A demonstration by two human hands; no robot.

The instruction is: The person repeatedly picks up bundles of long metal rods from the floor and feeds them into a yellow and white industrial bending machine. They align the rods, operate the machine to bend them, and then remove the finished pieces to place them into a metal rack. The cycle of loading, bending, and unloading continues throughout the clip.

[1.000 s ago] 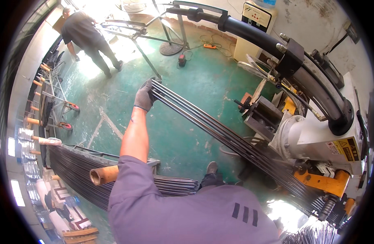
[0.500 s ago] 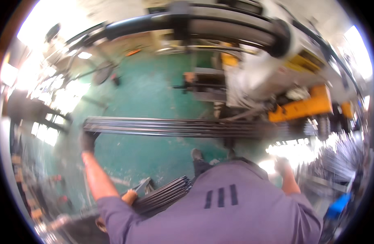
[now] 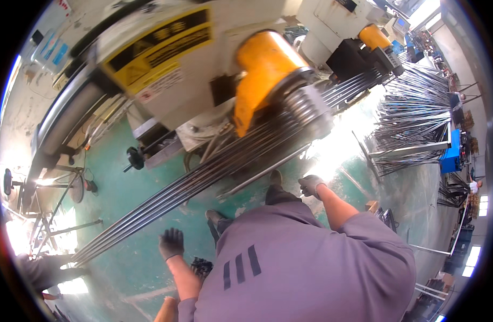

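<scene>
My left hand (image 3: 172,242), in a dark glove, is raised with its fingers stretched out and holds nothing. It is apart from a row of several long metal rods (image 3: 166,201) slanting across the view. My right hand (image 3: 312,185), also gloved, has its fingers curled in, and nothing shows in it. It is below the machine's ribbed roller (image 3: 306,109), apart from the rods. The rods run from a dark support (image 3: 45,271) at the left to beneath the orange guard (image 3: 268,64). A separate thin bar (image 3: 262,177) lies below them.
A large pale machine (image 3: 187,91) with a yellow warning label stands ahead. A big pile of rods (image 3: 413,115) lies on a rack at the right, next to a blue box (image 3: 451,152). Another person's arm (image 3: 167,310) shows at the lower left. The floor (image 3: 123,263) is green.
My left hand has let go of the rods' left end and dropped nearer my body. The view has turned right, bringing the machine and rod pile closer to the middle.
</scene>
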